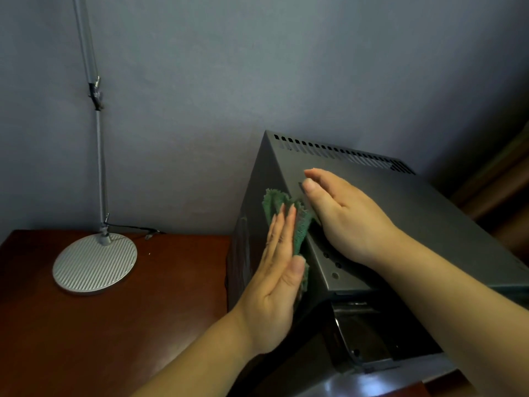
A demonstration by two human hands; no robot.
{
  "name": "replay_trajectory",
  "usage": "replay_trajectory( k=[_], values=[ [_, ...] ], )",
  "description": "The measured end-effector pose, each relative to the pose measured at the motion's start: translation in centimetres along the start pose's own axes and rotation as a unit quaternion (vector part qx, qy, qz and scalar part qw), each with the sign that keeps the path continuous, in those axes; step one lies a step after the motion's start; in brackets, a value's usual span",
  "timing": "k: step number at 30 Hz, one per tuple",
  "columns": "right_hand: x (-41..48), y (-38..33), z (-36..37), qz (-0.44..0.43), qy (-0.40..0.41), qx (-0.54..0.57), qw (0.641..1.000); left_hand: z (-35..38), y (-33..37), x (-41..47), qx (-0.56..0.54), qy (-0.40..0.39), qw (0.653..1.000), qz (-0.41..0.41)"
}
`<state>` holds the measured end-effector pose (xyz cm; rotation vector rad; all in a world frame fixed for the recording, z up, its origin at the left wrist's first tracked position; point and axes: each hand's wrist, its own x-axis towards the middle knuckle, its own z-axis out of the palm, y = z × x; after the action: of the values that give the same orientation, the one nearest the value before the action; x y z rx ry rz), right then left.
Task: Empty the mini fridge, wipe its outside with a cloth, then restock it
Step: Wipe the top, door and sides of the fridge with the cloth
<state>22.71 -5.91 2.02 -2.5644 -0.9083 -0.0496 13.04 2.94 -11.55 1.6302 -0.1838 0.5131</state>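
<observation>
The grey metal mini fridge (400, 202) stands at the right on a dark red wooden table (114, 325), against the wall. A green cloth (297, 222) lies flat against the fridge's left side, near the top edge. My left hand (274, 282) presses the cloth onto that side with straight fingers. My right hand (340, 216) rests palm down on the fridge's top, fingers flat, holding nothing. The fridge's door front shows only partly below the top edge; its inside is hidden.
A lamp with a round ribbed silver base (94, 265) and a thin pole (98, 156) stands at the table's back left, its cable (134, 227) trailing along the wall. A blue-grey wall is behind. A brown wooden edge (503, 179) shows at the far right.
</observation>
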Motion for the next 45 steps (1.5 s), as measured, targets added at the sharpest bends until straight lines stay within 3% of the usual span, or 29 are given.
replay_trajectory(
  k=[4,9,18,24,27,32,37,45],
  values=[
    [0.0,-0.4,-0.2,-0.020,-0.071,-0.088,0.993,-0.8,-4.3,1.1,-0.009,0.014,0.998,-0.064],
    [-0.3,-1.0,-0.6,-0.017,-0.135,-0.120,0.983,-1.1,-9.4,0.6,-0.033,0.013,0.989,-0.141],
    [2.0,-2.5,-0.3,-0.023,-0.200,-0.161,0.966,-2.9,-13.7,4.9,-0.062,0.038,0.983,-0.170],
    [6.4,-3.6,0.3,-0.043,-0.196,-0.214,0.956,-4.2,-15.6,8.8,-0.103,0.072,0.975,-0.183],
    [7.8,-3.5,1.0,-0.010,-0.207,-0.204,0.957,-5.0,-16.7,10.3,-0.076,0.056,0.979,-0.182],
    [8.0,-3.0,1.6,-0.001,-0.210,-0.178,0.961,-6.5,-20.6,13.0,-0.125,0.039,0.968,-0.212],
    [8.1,-2.8,1.6,0.000,-0.206,-0.172,0.963,-7.6,-20.1,14.3,-0.055,0.046,0.976,-0.203],
    [8.4,-3.2,1.4,0.019,-0.224,-0.172,0.959,-7.4,-22.4,12.3,-0.033,0.040,0.981,-0.188]
  ],
)
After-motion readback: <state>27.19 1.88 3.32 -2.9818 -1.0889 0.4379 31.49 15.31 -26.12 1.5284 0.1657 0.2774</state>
